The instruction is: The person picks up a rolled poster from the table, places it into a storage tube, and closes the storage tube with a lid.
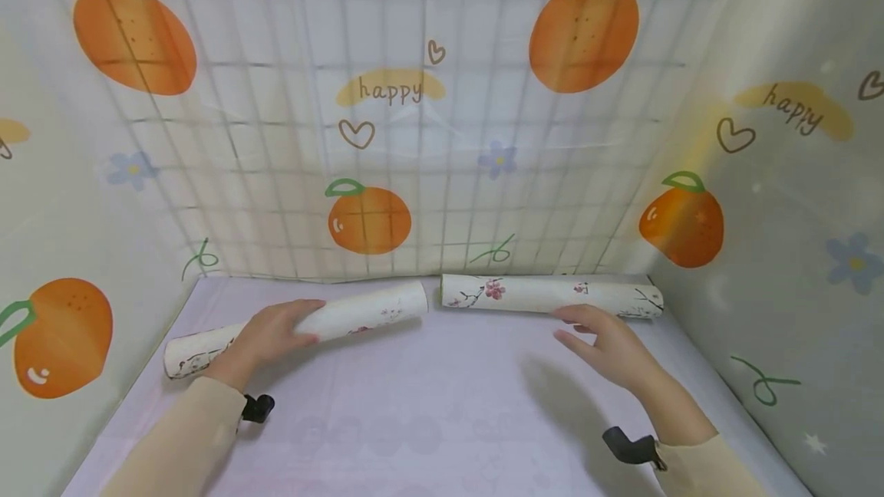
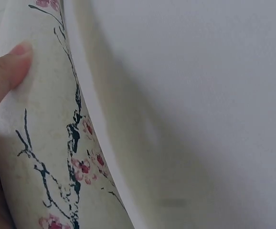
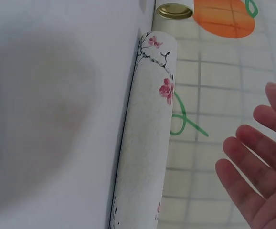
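Note:
Two white paper rolls printed with pink blossoms and dark branches are at the back of the table. My left hand grips the left roll near its middle, thumb in front and fingers over the far side. That roll slants, its right end farther back. In the left wrist view the thumb presses on the roll's printed side. The right roll lies along the back edge. My right hand hovers just in front of it, fingers loosely spread; the right wrist view shows these fingers apart from the roll.
A pale lilac table surface spreads out in front of the rolls. Curtains printed with oranges hang behind and on both sides. Black wrist straps or mounts show on both arms.

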### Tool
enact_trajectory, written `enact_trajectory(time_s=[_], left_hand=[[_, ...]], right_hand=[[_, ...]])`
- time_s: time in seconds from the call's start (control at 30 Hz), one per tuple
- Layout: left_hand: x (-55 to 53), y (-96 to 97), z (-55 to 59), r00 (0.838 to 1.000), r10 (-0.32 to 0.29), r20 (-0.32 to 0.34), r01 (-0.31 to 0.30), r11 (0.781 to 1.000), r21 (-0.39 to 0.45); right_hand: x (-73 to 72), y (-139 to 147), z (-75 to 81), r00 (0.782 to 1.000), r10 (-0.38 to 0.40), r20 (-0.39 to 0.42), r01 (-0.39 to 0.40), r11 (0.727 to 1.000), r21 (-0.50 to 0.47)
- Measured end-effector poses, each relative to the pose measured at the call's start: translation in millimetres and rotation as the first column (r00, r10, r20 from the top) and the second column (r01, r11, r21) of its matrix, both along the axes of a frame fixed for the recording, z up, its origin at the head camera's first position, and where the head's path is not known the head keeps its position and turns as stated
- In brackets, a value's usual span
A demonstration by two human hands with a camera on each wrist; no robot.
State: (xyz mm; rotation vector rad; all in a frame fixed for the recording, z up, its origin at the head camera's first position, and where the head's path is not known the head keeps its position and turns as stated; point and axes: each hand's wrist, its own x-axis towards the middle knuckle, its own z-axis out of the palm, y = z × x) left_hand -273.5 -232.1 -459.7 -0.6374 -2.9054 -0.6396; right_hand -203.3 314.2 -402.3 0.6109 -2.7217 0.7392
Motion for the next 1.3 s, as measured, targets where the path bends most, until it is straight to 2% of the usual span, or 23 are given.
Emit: enact_trajectory(time_s=[0.1, 0.27, 0.5, 0.77, 0.9, 1.07, 1.3], left_hand=[[-6.5, -0.8, -4.6, 1.000, -0.015, -0.016, 0.015, 1.000, 0.009], [-19.2, 2.7, -10.6, 0.995, -0.073, -0.066, 0.075, 0.997, 0.028], [-32.9, 3.2, -17.7, 0.998, -0.048, -0.036, 0.047, 0.998, -0.035], [-41.6, -4.1, -23.4, 0.989, -0.091, -0.115, 0.080, 0.992, -0.098], [-45.1, -3.0, -21.7, 0.985, -0.105, -0.134, 0.089, 0.989, -0.121], [-49.0, 2.4, -20.3, 0.986, -0.087, -0.143, 0.061, 0.982, -0.181], [-50.9, 9.7, -16.5, 0.975, -0.087, -0.203, 0.027, 0.959, -0.281]], right_hand=[[5.4, 7, -1.1, 0.999, -0.039, 0.017, 0.039, 0.999, 0.020], [11.9, 18, -2.4, 0.997, -0.078, 0.017, 0.076, 0.995, 0.065], [17.3, 27, -7.8, 0.996, -0.081, -0.030, 0.084, 0.992, 0.095], [21.3, 31, -15.6, 0.991, -0.078, -0.108, 0.091, 0.988, 0.122], [21.3, 32, -17.8, 0.992, -0.082, -0.095, 0.094, 0.987, 0.132], [24.7, 36, -18.6, 0.992, -0.094, -0.078, 0.105, 0.984, 0.145], [34.2, 49, -23.1, 0.988, -0.095, -0.118, 0.114, 0.979, 0.167]])
